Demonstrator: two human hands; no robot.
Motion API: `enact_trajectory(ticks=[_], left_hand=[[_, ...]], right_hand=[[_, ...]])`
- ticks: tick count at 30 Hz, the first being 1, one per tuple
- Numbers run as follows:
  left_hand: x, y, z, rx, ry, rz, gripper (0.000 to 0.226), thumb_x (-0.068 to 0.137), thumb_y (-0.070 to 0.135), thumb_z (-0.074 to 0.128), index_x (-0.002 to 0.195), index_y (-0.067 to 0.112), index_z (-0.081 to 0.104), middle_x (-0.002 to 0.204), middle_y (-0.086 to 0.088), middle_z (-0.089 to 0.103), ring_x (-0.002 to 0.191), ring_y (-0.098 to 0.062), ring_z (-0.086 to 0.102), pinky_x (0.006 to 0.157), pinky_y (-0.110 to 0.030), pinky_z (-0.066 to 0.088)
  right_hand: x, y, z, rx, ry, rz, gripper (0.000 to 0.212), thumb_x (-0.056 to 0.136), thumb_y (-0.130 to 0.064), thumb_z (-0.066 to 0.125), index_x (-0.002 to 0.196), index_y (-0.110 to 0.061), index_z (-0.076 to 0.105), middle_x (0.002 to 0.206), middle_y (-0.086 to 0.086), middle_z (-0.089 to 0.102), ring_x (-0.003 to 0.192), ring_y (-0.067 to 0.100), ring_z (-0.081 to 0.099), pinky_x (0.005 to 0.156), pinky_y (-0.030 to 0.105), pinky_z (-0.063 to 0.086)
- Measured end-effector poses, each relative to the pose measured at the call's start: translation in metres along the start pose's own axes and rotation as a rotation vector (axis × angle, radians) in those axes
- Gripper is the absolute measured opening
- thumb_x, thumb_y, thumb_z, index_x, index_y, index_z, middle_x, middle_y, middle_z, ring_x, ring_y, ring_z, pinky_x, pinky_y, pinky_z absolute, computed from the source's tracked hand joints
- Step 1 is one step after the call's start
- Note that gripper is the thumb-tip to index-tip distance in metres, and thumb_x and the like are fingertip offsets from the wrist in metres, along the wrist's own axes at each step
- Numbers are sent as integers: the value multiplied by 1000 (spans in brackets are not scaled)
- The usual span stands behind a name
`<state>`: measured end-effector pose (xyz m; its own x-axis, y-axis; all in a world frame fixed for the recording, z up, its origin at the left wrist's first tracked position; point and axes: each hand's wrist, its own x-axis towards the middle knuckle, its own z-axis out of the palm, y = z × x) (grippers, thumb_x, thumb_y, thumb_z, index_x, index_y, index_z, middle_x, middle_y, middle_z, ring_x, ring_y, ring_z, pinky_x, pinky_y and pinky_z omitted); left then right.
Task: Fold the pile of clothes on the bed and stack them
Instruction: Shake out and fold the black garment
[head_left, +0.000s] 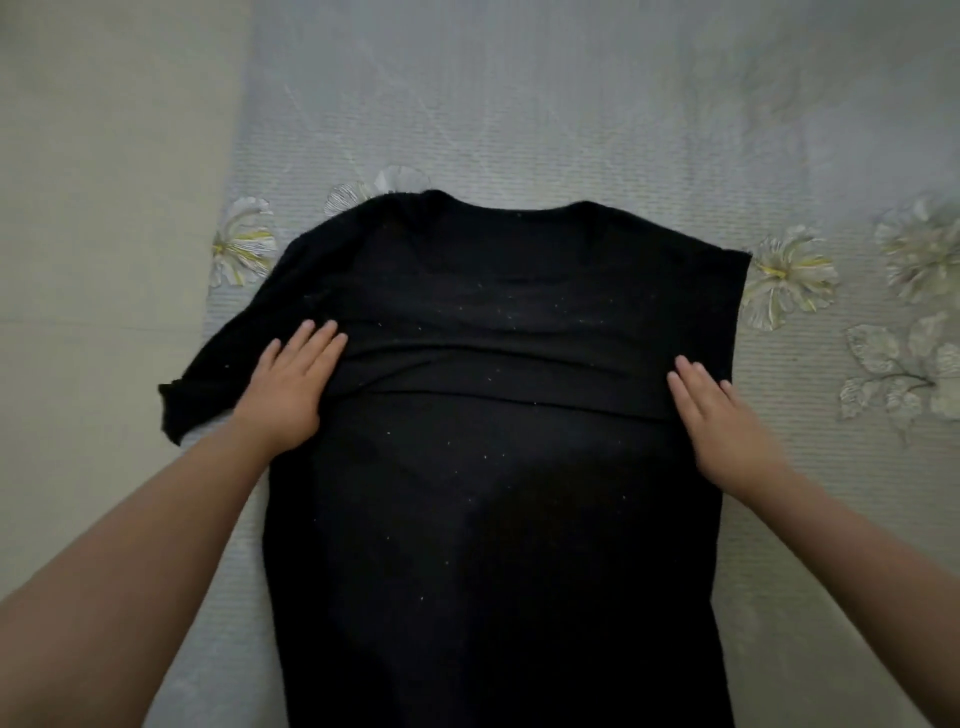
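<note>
1. Shirt (498, 467), black, lies flat on the bed (519, 104), long axis from 12 to 6 o'clock, neckline at 12.
2. My left hand (291, 384) presses flat-fingered at 9 o'clock, my right hand (722, 421) likewise at 3; neither grips.
3. One sleeve (218, 374) trails toward 8 o'clock, nearer my left hand, probably folded in next.
4. Flower prints (789, 275) on the bedspread; nothing obstructs.

Cut off by the bottom edge at 6 o'clock: lower hem of the black knit garment (483, 467). Hidden under it: a stretch of the pale grey ribbed bedspread with white flower print (519, 104). Covered at 3 o'clock: right sleeve, folded or tucked, cannot tell. Both forearms cropped at 7 and 5 o'clock.
</note>
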<state>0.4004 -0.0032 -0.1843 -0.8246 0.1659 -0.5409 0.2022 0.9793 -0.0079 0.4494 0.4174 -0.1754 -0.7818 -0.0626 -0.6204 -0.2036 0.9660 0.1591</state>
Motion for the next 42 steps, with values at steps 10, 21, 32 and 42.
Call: enact_trajectory(ticks=[10, 21, 32, 42], left_hand=[[-75, -32, 22, -947, 568, -855, 39, 88, 6, 50, 125, -6, 47, 123, -28, 50, 116, -40, 44, 100, -39, 28], [-23, -117, 59, -2021, 308, -1207, 51, 81, 26, 68, 119, -6, 55, 117, -16, 61, 104, -28, 61, 90, -33, 49], [-31, -91, -38, -1232, 1089, -479, 28, 86, -1, 54, 112, -9, 60, 111, -23, 62, 106, -31, 58, 92, -20, 35], [-31, 63, -31, 15, -24, 557, 43, 95, 21, 41, 137, 28, 40, 147, 2, 32, 140, -17, 15, 113, -39, 7]], right_hand=[[-2, -169, -84, 262, 251, -185, 67, 89, -20, 42, 147, -11, 11, 155, 5, 13, 144, 22, 6, 115, 39, 10], [63, -288, -73, 108, 57, -368, 66, 95, -51, 24, 144, -32, -14, 150, -4, -29, 140, 22, -23, 111, 52, -11], [53, -255, -119, 989, -107, -351, 50, 97, -11, 41, 143, -23, 26, 151, -5, 23, 132, 0, 19, 109, 17, 11], [-14, -78, -86, 1653, 236, 422, 36, 99, -16, 33, 134, -9, 40, 127, 9, 52, 100, 17, 58, 78, 25, 46]])
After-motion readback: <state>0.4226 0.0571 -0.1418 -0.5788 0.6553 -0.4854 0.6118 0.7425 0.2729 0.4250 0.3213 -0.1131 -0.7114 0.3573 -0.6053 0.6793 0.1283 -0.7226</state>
